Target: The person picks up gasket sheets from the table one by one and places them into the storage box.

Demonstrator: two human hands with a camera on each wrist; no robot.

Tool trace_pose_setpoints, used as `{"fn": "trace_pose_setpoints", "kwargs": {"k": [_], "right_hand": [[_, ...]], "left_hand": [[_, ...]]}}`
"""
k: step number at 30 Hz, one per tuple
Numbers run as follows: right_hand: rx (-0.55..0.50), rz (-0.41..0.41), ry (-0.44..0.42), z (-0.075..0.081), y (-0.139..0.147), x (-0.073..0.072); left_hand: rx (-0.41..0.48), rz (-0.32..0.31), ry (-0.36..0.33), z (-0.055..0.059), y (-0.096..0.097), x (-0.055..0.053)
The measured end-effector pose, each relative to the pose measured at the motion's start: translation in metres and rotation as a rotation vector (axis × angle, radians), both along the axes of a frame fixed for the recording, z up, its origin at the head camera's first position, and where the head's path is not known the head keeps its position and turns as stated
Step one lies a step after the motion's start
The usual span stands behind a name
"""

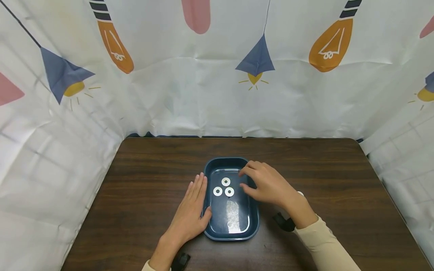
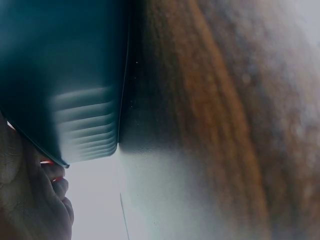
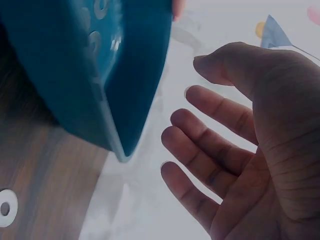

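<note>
A dark blue rectangular tray (image 1: 234, 238) lies on the table, with three white ring-shaped washers (image 1: 217, 191) grouped on its floor toward the far half. My left hand (image 1: 190, 210) rests along the tray's left rim, fingers straight and pointing away, thumb over the edge. Above the tray's right rim hovers my right hand (image 1: 266, 182), its thumb and fingers apart with nothing between them. In the right wrist view those relaxed fingers (image 3: 205, 145) stand beside the tray wall (image 3: 135, 100). Another white washer (image 3: 7, 207) lies on the table outside the tray, mostly hidden behind the right wrist in the head view.
The dark wooden table (image 1: 152, 169) extends around the tray on all sides. A white curtain (image 1: 203, 98) printed with lamps and bulbs hangs behind its far edge and along both sides. Black straps with small devices (image 1: 284, 222) sit at the wrists.
</note>
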State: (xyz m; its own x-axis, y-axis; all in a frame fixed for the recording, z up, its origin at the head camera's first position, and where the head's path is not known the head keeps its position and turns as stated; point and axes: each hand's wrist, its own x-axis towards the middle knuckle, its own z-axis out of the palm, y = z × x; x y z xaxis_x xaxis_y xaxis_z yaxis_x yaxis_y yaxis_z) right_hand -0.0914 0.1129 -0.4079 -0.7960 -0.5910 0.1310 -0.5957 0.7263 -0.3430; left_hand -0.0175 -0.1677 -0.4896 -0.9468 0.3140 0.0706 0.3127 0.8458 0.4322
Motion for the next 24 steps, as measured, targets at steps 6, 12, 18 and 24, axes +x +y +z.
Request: {"fn": "trace_pose_setpoints", "kwargs": {"k": [6,12,18,24], "right_hand": [[-0.012,-0.034,-0.004,-0.004,0.011,0.002],[-0.036,-0.081,0.001,-0.005,0.026,0.005],[-0.050,-0.108,-0.001,-0.009,0.044,0.008],[-0.044,-0.140,-0.020,-0.016,0.060,0.012]], "left_hand": [[0.000,-0.001,-0.007,0.001,0.000,0.000],[-0.004,-0.001,-0.011,0.001,0.000,0.000],[0.000,-0.001,-0.009,0.001,0.000,0.000],[-0.002,0.004,-0.018,0.001,0.000,0.000]]}}
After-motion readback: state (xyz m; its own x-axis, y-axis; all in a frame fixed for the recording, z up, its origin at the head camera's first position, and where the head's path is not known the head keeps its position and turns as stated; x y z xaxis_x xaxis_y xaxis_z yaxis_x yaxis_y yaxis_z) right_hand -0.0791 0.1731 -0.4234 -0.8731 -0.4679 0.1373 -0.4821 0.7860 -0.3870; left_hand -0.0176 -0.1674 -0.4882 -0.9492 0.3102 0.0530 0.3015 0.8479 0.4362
